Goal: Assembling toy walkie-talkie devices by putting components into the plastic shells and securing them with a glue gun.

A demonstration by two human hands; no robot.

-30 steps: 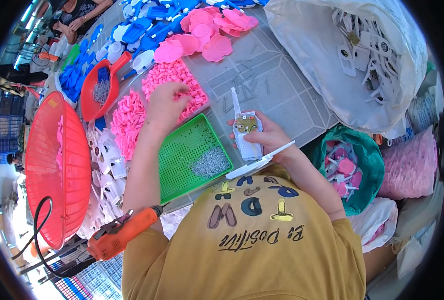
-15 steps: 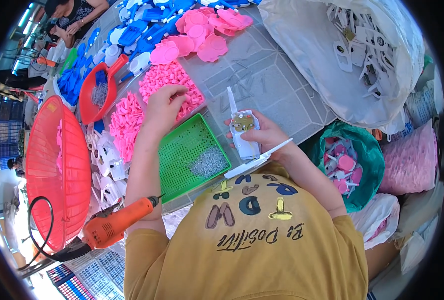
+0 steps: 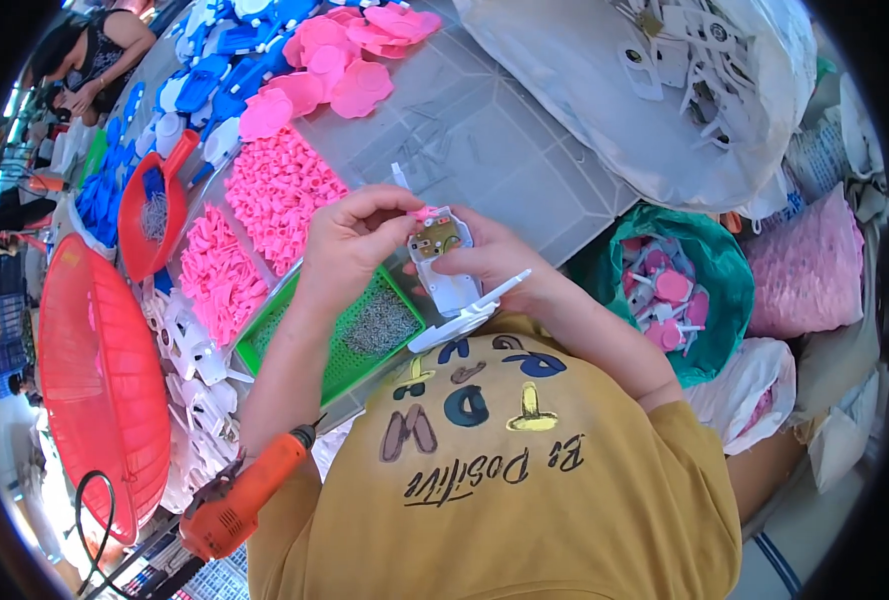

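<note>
My right hand (image 3: 499, 262) is closed around a white plastic housing (image 3: 451, 292), its thumb lying over the front. Inside the housing's upper part shows a brass-coloured plate (image 3: 430, 240) with a bit of wire. My left hand (image 3: 354, 245) pinches a small pink plastic piece (image 3: 427, 213) against the housing's top edge; the fingertips partly hide it. Below the housing, a long white plastic part (image 3: 469, 318) sticks out close to my shirt. Beneath my left forearm lies a green perforated tray (image 3: 329, 378) with a heap of small screws (image 3: 382, 322).
Small pink parts fill two compartments (image 3: 274, 190) at the left. Beyond are pink covers (image 3: 361, 88), blue and white pieces (image 3: 201, 82), and a red scoop (image 3: 142, 235). An orange power screwdriver (image 3: 249, 495) hangs by my left elbow. White sack (image 3: 554, 90) and green bag (image 3: 719, 345) stand right.
My left hand has moved from the pink parts compartment to the housing, now with a pink piece in its fingers. My right hand still holds the housing. The view has shifted.
</note>
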